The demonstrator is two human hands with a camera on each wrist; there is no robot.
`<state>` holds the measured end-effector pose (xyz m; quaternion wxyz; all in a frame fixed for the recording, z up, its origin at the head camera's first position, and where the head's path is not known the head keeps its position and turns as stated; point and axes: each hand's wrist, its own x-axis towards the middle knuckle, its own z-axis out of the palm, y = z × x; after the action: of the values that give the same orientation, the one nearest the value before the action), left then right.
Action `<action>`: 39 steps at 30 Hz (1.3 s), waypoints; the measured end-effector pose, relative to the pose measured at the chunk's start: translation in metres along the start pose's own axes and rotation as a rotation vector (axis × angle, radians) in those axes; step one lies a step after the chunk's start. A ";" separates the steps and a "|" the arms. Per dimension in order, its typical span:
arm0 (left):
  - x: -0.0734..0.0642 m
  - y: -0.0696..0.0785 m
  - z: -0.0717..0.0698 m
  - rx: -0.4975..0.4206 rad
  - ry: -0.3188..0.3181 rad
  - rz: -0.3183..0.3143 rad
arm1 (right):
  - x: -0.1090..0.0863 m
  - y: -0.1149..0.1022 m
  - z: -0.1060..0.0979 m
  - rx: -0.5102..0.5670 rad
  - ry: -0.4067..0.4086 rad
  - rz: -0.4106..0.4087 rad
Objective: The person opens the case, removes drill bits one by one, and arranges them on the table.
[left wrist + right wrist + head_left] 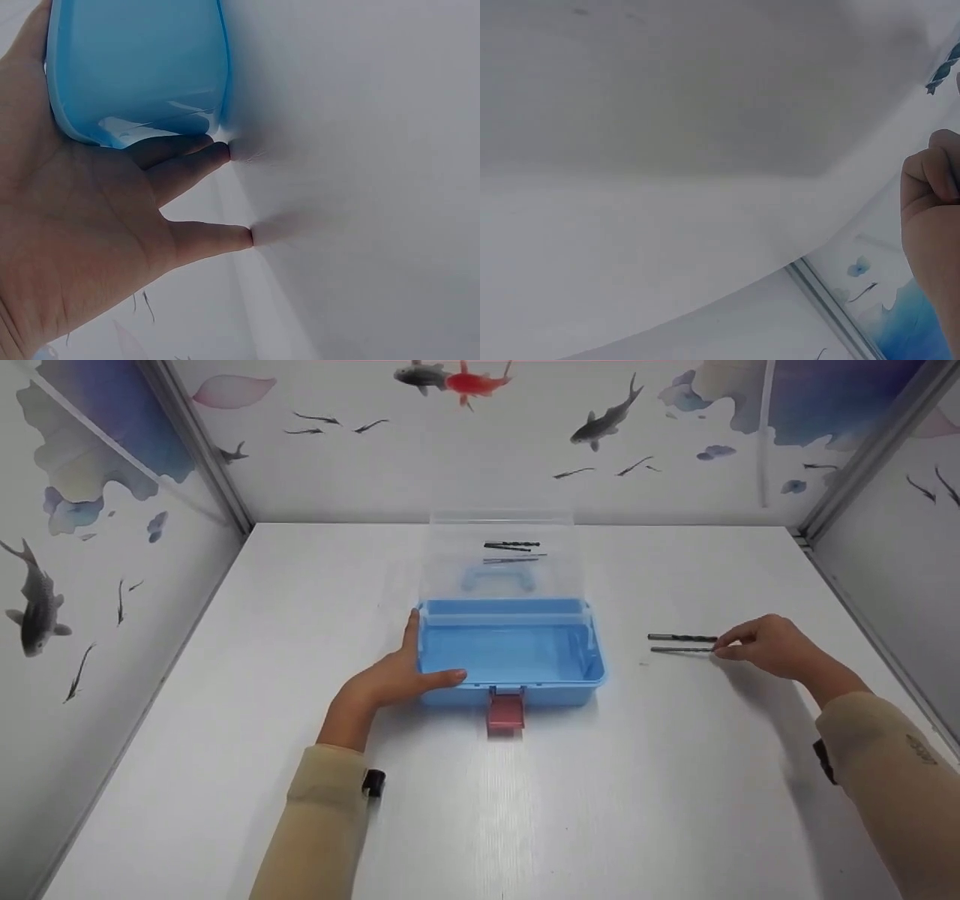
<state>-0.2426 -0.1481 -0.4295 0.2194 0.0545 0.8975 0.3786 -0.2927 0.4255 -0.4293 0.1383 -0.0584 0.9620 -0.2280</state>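
A light blue plastic toolbox (510, 694) stands mid-table with its clear lid (450, 540) raised at the back and a red latch (506, 712) hanging in front. My left hand (390, 675) rests at the box's left end, thumb along the front rim; in the left wrist view its straight fingers (199, 163) lie beside the box wall. Right of the box are two drill bits: a thicker drill bit (679, 637) and, nearer me, a thin drill bit (679, 649). My right hand (772, 649) pinches the thin bit's right end between thumb and fingertips.
Several dark drill bits (512, 546) show through the clear lid, above a blue carrying handle (499, 576). White panels with painted fish (607, 424) enclose the white table (300, 585) at the back and sides.
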 end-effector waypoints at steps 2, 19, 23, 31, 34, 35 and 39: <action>0.000 0.000 0.000 0.008 -0.001 -0.008 | 0.001 0.000 0.002 0.000 -0.015 0.002; 0.001 -0.001 0.002 0.004 0.000 0.004 | 0.002 0.001 0.007 -0.018 0.002 0.027; 0.000 0.000 0.001 0.003 0.000 -0.005 | 0.003 0.000 0.007 -0.016 0.002 0.030; 0.003 -0.002 0.002 -0.007 0.002 0.017 | 0.006 -0.001 0.008 -0.021 0.000 0.016; 0.001 -0.001 0.002 0.008 0.001 -0.002 | 0.006 -0.002 0.007 -0.027 0.008 -0.002; 0.000 0.000 0.001 0.015 0.001 -0.008 | 0.007 -0.003 0.007 -0.030 0.015 -0.009; -0.001 0.000 0.001 0.023 0.004 -0.009 | 0.009 -0.005 0.005 -0.040 0.048 -0.034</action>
<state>-0.2413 -0.1479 -0.4295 0.2188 0.0522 0.9024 0.3674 -0.2992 0.4171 -0.4333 0.1100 -0.0721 0.9683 -0.2125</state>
